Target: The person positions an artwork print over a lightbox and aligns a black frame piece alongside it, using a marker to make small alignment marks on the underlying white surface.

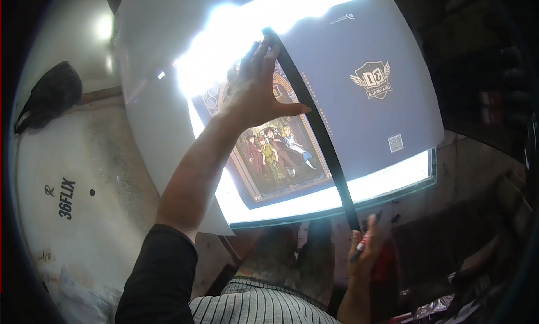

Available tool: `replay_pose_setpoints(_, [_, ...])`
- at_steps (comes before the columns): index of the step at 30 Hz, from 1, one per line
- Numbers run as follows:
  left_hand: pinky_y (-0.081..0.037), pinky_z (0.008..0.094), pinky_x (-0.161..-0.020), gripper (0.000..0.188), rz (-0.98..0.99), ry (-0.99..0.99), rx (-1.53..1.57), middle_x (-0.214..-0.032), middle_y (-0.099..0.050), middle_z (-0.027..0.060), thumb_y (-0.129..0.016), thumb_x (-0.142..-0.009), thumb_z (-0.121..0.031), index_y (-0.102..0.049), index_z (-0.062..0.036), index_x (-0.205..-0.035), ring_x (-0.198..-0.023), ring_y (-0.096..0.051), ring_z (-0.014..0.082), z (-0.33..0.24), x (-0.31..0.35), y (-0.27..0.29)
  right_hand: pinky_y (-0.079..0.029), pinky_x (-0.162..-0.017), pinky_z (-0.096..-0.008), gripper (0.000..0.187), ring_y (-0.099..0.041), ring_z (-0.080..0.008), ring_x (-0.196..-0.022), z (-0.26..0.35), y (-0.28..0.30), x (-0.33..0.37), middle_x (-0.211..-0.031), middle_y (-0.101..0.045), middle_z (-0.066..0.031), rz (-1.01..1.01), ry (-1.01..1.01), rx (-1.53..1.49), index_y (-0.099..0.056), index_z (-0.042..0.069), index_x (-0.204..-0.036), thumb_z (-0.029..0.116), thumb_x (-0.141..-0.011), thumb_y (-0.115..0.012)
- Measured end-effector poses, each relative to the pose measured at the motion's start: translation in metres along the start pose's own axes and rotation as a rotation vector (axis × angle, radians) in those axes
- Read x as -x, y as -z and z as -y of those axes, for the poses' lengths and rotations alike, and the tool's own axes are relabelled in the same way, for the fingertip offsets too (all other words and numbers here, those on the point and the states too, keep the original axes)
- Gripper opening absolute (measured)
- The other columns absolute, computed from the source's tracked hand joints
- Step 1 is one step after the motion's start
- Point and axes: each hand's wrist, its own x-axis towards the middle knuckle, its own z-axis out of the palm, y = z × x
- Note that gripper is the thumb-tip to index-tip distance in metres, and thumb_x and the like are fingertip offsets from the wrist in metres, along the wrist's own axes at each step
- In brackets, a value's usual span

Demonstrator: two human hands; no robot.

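A large printed sheet [365, 119], dark blue-grey with a colourful illustrated panel [282, 155] on its left half, lies over a glowing light table [387, 177]. A long dark straightedge [320, 122] runs across it, from the far edge to past the near edge. My left hand [252, 91] presses on the straightedge with fingers spread, the thumb on its middle and the fingertips by its far end. At the near end, my right hand [365, 248] is closed on a slim red and dark pen-like tool [361, 246]; its exact kind is unclear.
A white sheet [147, 99] hangs over the light table's left side. Left of it is a stained pale surface [106, 155] with a dark cloth-like bundle [53, 94]. Crumpled clear plastic [435, 307] lies at the lower right. The light glares strongly at the far side.
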Motion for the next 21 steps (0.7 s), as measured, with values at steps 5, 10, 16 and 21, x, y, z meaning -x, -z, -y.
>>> replay_pose_setpoints(5, [-0.009, 0.0622, -0.121, 0.135, 0.063, 0.057, 0.070, -0.161, -0.020, 0.0247, -0.077, -0.060, -0.080, -0.022, -0.0009, -0.154, -0.152, -0.010, 0.0401, 0.004, 0.001, 0.010, -0.050, -0.084, -0.0340, 0.032, -0.062, -0.0212, -0.090, 0.007, 0.012, -0.076, -0.104, -0.066, -0.0157, -0.545, -0.074, -0.748, -0.055, -0.007, -0.124, 0.014, -0.100, -0.060])
replay_pose_setpoints(10, [-0.012, 0.0567, -0.123, 0.136, 0.130, 0.112, 0.044, -0.163, -0.016, 0.0211, -0.076, -0.059, -0.082, -0.019, -0.0059, -0.156, -0.153, -0.008, 0.0369, -0.002, -0.003, 0.010, -0.055, -0.064, -0.0301, 0.017, -0.071, -0.0162, -0.074, 0.075, 0.008, -0.258, -0.084, -0.072, -0.0092, -0.293, 0.194, -0.755, -0.067, 0.001, -0.103, 0.011, -0.091, -0.073])
replay_pose_setpoints(16, [-0.010, 0.0598, -0.123, 0.133, 0.139, 0.139, 0.122, -0.165, -0.011, 0.0183, -0.076, -0.063, -0.079, -0.017, -0.0071, -0.157, -0.154, -0.004, 0.0339, -0.004, 0.002, 0.017, -0.055, -0.063, -0.0312, 0.018, -0.072, -0.0197, -0.069, 0.135, -0.036, -0.383, -0.083, -0.073, -0.0104, -0.312, 0.539, -0.376, -0.069, 0.004, -0.097, 0.020, -0.091, -0.071])
replay_pose_setpoints(21, [-0.009, 0.0602, -0.124, 0.133, 0.129, 0.128, 0.156, -0.165, -0.011, 0.0175, -0.077, -0.063, -0.077, -0.016, -0.0076, -0.158, -0.154, -0.003, 0.0330, -0.006, 0.001, 0.020, -0.056, -0.063, -0.0332, 0.017, -0.073, -0.0236, -0.070, 0.134, -0.051, -0.398, -0.080, -0.073, -0.0112, -0.362, 0.676, -0.303, -0.070, 0.004, -0.096, 0.020, -0.091, -0.069])
